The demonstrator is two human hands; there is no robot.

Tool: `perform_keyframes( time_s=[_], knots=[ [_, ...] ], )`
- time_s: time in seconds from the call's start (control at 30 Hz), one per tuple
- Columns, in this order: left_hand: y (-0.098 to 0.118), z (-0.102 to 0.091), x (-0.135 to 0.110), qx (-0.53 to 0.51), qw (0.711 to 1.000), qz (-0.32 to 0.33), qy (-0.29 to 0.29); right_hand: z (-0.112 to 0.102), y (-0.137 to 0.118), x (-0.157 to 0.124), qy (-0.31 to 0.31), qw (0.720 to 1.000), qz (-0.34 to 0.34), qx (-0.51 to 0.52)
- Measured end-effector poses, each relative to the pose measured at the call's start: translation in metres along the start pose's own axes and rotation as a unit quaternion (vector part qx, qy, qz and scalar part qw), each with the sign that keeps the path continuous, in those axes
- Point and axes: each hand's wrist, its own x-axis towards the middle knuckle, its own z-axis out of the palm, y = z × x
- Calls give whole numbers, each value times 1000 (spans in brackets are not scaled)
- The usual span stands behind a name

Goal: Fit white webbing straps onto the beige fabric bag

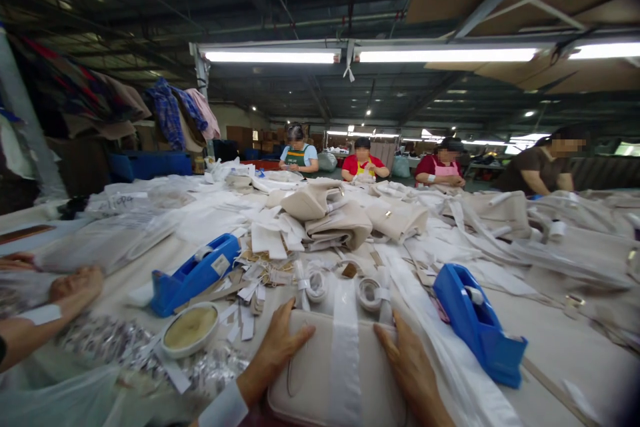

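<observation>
A beige handbag point(313, 373) lies in front of me at the table's near edge. A shiny white strip point(346, 347) runs down the middle of its front. My left hand point(277, 345) grips the bag's left side, thumb on the front panel. On the right side my right hand point(413, 363) holds it the same way, thumb near the top corner. Two coiled, wrapped straps point(316, 285) rest just beyond the bag's top edge. Left of my left hand are a white bowl of yellowish paste point(191, 328) and scattered white paper tags point(247, 321).
Blue tape dispensers stand at left point(197, 273) and right point(475, 323). Folded beige bags point(340, 223) pile up ahead among white wrapping. A co-worker's hands point(75, 283) work at the far left on a plastic-wrapped item. Several people sit across the table.
</observation>
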Motion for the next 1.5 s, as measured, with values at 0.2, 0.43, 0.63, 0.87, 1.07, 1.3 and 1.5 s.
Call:
perform_keyframes(
  time_s=[0.2,0.43,0.63,0.87,1.07,1.3,1.5],
  knots=[
    [7,-16,-21,106,993,11,-42,-21,-3,-22,-28,998,8,51],
    [94,0,3,209,905,370,5,-45,23,-48,-98,979,78,159],
    [151,69,50,184,789,549,-205,-64,43,-55,-166,956,95,223],
    [139,100,64,205,753,567,-263,-60,54,-51,-185,903,144,359],
    [141,96,58,173,777,555,-243,-57,55,-38,-196,872,172,414],
    [135,99,60,156,777,566,-226,-65,44,-18,-225,824,188,485],
    [137,102,57,184,786,546,-223,-60,19,6,-221,843,162,463]
  ],
)
